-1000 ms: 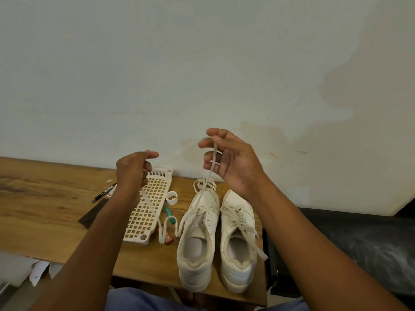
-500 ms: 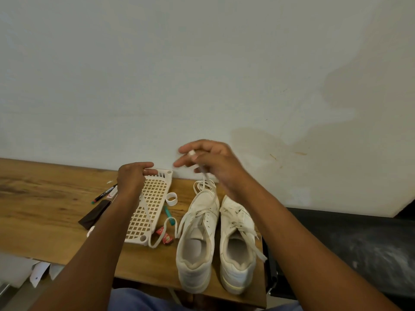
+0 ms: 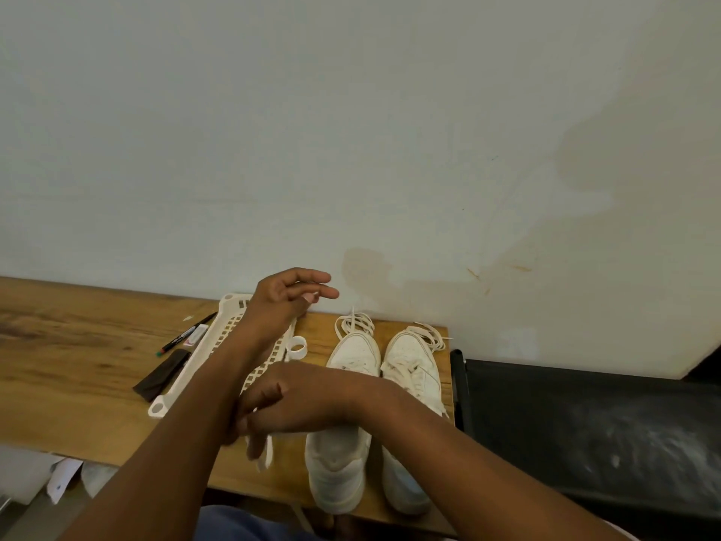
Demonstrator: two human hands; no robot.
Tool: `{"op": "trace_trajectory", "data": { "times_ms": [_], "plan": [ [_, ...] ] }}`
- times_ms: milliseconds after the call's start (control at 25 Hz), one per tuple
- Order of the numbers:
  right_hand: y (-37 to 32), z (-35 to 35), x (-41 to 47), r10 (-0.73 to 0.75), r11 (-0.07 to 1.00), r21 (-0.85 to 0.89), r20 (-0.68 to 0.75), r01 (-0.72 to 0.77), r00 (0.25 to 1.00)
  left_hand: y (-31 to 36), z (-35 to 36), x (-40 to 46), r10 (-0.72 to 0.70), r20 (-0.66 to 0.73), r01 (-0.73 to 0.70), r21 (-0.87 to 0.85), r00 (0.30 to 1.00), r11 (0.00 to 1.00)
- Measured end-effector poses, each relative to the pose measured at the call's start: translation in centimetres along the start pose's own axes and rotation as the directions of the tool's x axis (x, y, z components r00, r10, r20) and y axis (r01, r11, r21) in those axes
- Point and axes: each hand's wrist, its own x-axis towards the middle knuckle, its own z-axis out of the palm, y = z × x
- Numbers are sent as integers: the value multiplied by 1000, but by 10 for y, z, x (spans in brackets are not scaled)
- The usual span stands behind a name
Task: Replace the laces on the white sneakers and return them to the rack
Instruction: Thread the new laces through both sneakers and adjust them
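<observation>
Sneakers [image 3: 374, 388] on tabletop [image 3: 78, 369], mid-relacing: your R hand [image 3: 296, 400] crosses over, pinching lace [image 3: 268, 451]; L hand [image 3: 286, 302] loose, fingers apart. Next, I'd say: thread thru an eyelet.

My arms cross. Left grip [image 3: 290, 296] is raised far, fingers loosely extended, a lace seemingly across them. Right grip [image 3: 288, 400] reaches left, near, fingers curled downward, pinching a lace.

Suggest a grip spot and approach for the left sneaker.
Take the left sneaker by its toe cap, from above. The toe is bare; the right hand and forearm cross the mid-shoe and collar, and the right sneaker sits close beside it.
</observation>
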Motion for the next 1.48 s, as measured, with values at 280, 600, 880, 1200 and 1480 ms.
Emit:
{"op": "trace_trajectory", "data": {
  "times_ms": [280,600,880,1200,1480],
  "plan": [
    [36,-58,-33,215,905,-60,-792,-422,571,-2,0,-3,-70,-8,69,-79,998,994],
    [55,-64,-40,369,920,195,-716,-339,592,2,11,-4,-108,92,96,127,990,987],
    [56,-51,-42,580,687,-181,-446,-704,682,-1,8,-5,-147,49,135,196,988,971],
    [48,-42,-28,494,866,91,-308,-492,813,-12,8,-1,-139,94,98,350,986,932],
    [76,-57,-42,568,688,-81,-558,-721,605,-16,19,-2,-187,258,59,434,948,899]
  ]
}}
